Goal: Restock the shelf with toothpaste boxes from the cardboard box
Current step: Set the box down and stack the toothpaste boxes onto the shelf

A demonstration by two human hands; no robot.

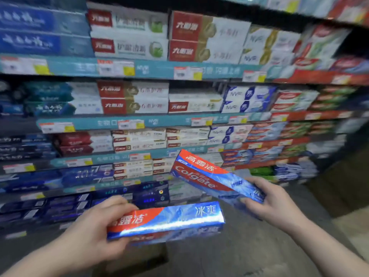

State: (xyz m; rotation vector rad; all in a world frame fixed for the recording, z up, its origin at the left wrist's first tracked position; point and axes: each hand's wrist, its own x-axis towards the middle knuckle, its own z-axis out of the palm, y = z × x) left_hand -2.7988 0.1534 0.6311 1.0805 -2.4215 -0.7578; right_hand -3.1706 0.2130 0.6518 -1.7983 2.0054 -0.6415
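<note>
Yellow-cornered price labels (115, 67) line teal edge strips (79, 66); grey floor (229, 256) lies below.

Toothpaste boxes (165, 221) red/blue w/ icy pattern.

Level red-blue toothpaste box (165, 220), tilted Colgate box (208, 176)

Price tags (123, 67) along the shelf (89, 123) rails are smeared past reading; the far-right stacks (319, 132) blur into colour bands. The left hand (93, 230) covers the red end of the near toothpaste box (171, 218), the right hand (273, 202) hides the blue end of the tilted toothpaste box (207, 176) — both forearms (40, 260) run off the bottom edge.
</note>
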